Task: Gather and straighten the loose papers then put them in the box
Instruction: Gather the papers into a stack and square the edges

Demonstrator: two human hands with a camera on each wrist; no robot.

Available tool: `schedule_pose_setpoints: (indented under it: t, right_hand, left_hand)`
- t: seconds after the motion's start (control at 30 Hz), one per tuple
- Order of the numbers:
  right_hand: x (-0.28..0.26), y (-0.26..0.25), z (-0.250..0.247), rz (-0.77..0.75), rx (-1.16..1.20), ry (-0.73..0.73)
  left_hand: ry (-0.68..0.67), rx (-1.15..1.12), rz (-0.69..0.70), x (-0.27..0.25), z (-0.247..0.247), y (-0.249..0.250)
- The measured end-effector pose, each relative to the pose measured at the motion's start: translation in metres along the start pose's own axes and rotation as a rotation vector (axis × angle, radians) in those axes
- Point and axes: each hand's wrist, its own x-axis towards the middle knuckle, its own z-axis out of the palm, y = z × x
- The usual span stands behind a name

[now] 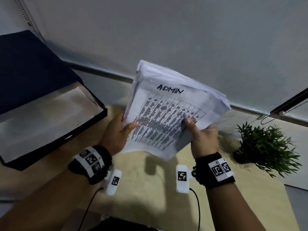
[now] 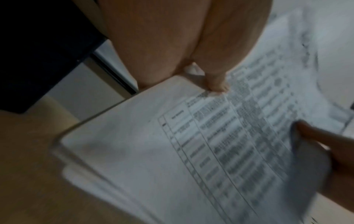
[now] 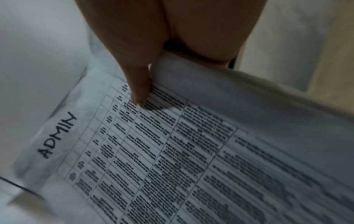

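**Papers gathered and in hand — box not reached yet**

Gathering looks done: the paper stack (image 1: 168,114) is off the wooden desk (image 1: 150,189), held up in the air btwn both hands, top sheet a printed table w/ "ADMIN" handwritten above it. Left hand (image 1: 116,135) pinches the stack's left edge, thumb on top, fingers underneath; right hand (image 1: 203,137) clamps the lower right side the same way. Straightening seems only partly done — far edges fan out and sheet corners stick past each other. The open black box (image 1: 50,114) sits on the desk to the left, near the stack but apart; what shows of its inside holds no papers. Left, as I judge it: square the edges, then lower the stack into the box
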Motion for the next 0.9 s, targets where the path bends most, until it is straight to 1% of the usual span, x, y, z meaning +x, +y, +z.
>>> schedule_pose_setpoints:
  t: [0.03, 0.07, 0.1, 0.17, 0.2, 0.27, 0.33, 0.37, 0.43, 0.5, 0.53, 0.6, 0.63, 0.77, 0.83, 0.9]
  right_hand:
    - [0.000, 0.000, 0.003, -0.045, 0.027, 0.012]
    - [-0.002, 0.004, 0.004, -0.056, 0.023, 0.030]
    - [-0.006, 0.008, 0.007, -0.047, 0.009, 0.026]
    - [-0.014, 0.021, 0.013, -0.005, -0.052, -0.012]
    - [-0.017, 0.023, 0.017, 0.003, -0.076, -0.028]
    - [-0.019, 0.028, 0.020, -0.001, -0.092, -0.043]
    - [-0.022, 0.021, 0.023, -0.006, -0.048, -0.014]
    - [-0.022, 0.017, 0.023, -0.028, -0.020, 0.008]
    - [-0.021, 0.008, 0.025, -0.095, 0.002, 0.032]
    - [-0.018, 0.002, 0.028, -0.159, 0.025, 0.026]
    - [-0.017, -0.001, 0.030, -0.189, 0.018, 0.039]
    - [-0.015, -0.006, 0.034, -0.251, -0.020, 0.085]
    - [-0.014, -0.007, 0.035, -0.266, -0.029, 0.090]
    - [-0.011, -0.010, 0.035, -0.231, 0.026, 0.132]
    - [-0.011, -0.010, 0.031, -0.227, -0.036, 0.066]
    - [-0.011, -0.003, 0.023, -0.174, -0.054, -0.033]
  left_hand:
    - [0.036, -0.025, 0.020, -0.003, 0.003, -0.008]
    - [0.057, -0.026, 0.018, -0.008, 0.007, -0.017]
    - [0.053, -0.017, -0.002, -0.013, 0.011, -0.025]
    - [-0.004, -0.012, -0.063, -0.022, 0.017, -0.036]
    - [-0.026, -0.012, -0.075, -0.022, 0.018, -0.037]
    - [-0.027, -0.034, -0.077, -0.018, 0.016, -0.036]
    - [-0.024, -0.166, -0.092, -0.011, 0.011, -0.026]
    - [0.017, -0.231, -0.092, -0.007, 0.010, -0.019]
    - [0.153, -0.354, -0.078, -0.003, 0.007, -0.001]
    - [0.237, -0.478, 0.008, -0.001, 0.007, 0.014]
    - [0.263, -0.471, 0.058, 0.002, 0.006, 0.022]
    - [0.316, -0.331, 0.110, 0.011, 0.006, 0.031]
    - [0.343, -0.292, 0.112, 0.016, 0.007, 0.037]
    - [0.395, -0.284, 0.105, 0.029, 0.012, 0.049]
    - [0.386, -0.301, 0.113, 0.034, 0.010, 0.048]
    - [0.311, -0.301, 0.113, 0.036, 0.005, 0.041]
